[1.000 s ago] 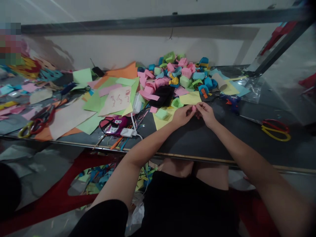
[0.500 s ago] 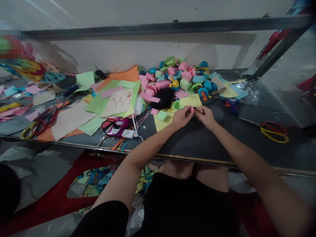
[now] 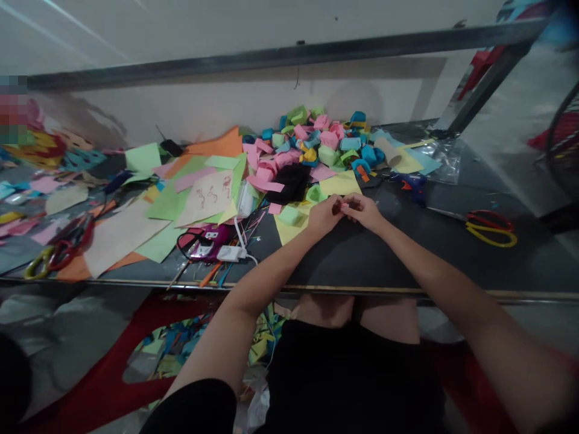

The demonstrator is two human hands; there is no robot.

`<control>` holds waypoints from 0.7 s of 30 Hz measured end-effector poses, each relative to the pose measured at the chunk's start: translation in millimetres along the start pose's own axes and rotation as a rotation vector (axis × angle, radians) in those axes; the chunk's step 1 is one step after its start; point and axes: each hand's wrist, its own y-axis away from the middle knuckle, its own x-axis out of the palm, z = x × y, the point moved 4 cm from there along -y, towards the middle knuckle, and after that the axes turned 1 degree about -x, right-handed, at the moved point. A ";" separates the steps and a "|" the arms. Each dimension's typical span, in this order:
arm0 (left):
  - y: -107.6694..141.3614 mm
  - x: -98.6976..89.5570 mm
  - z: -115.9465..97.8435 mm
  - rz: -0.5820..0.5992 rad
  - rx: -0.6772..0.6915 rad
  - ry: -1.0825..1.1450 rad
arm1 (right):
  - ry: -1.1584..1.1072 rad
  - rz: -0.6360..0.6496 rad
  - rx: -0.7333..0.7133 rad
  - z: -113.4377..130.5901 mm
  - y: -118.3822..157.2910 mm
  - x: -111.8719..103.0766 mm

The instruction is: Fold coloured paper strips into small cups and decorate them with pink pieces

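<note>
Both hands meet over the dark table near its front middle. A small pink paper piece (image 3: 344, 207) shows between the fingertips. My left hand (image 3: 326, 216) is curled around its left side, and my right hand (image 3: 363, 211) pinches at its right side; much of the piece is hidden by fingers. Just left of my left hand lie a pale green folded paper piece (image 3: 290, 215) and a yellow sheet (image 3: 284, 232). A brighter green folded piece (image 3: 315, 193) sits behind that hand.
Behind the hands is a heap of colourful folded papers (image 3: 329, 140). Scissors (image 3: 491, 228) and a blue glue gun (image 3: 412, 184) lie right. To the left are a purple power strip (image 3: 211, 244), paper sheets (image 3: 126, 235) and more scissors (image 3: 67, 250).
The camera view has shifted, so the table's things appear further left. My fingers have moved around the pink piece, which now shows nearer my right fingertips.
</note>
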 end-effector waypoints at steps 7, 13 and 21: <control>0.7 -4.2 -3.8 -0.013 0.003 -0.051 | 0.057 -0.059 0.022 -9.1 -2.3 -4.4; 2.1 0.5 -3.6 -0.021 0.004 -0.029 | 0.011 -0.079 0.014 -10.6 -3.8 -5.9; -25.0 -82.3 19.8 -0.092 -0.048 -0.218 | -0.070 -0.139 0.071 -5.9 -2.3 -10.3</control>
